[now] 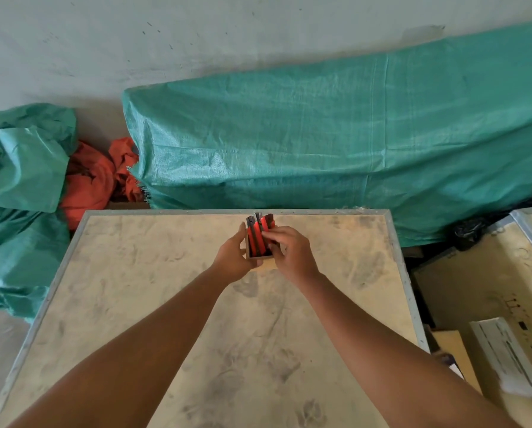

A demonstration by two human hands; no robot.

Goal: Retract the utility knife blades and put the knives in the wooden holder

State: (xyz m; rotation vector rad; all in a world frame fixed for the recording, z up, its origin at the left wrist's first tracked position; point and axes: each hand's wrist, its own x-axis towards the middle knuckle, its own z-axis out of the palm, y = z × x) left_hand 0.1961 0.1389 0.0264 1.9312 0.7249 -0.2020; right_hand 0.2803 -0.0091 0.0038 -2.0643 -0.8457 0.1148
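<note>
Left hand (234, 254) grips the side of the wooden holder (256, 256) on the counter (153, 304). Right hand (289, 250) pinches one of the red utility knives (254, 235) standing upright inside.

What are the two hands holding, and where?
The left hand grips the wooden holder by its left side; the right hand pinches a red knife standing in it.

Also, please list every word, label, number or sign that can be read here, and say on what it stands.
Nothing can be read.
White printed paper sheet at the right edge: dark lines of print, too blurred to read.
Pale wooden crate beside it: small dark marks, too small to read.
Red and black utility knives in the small wooden holder: no text visible.
</note>
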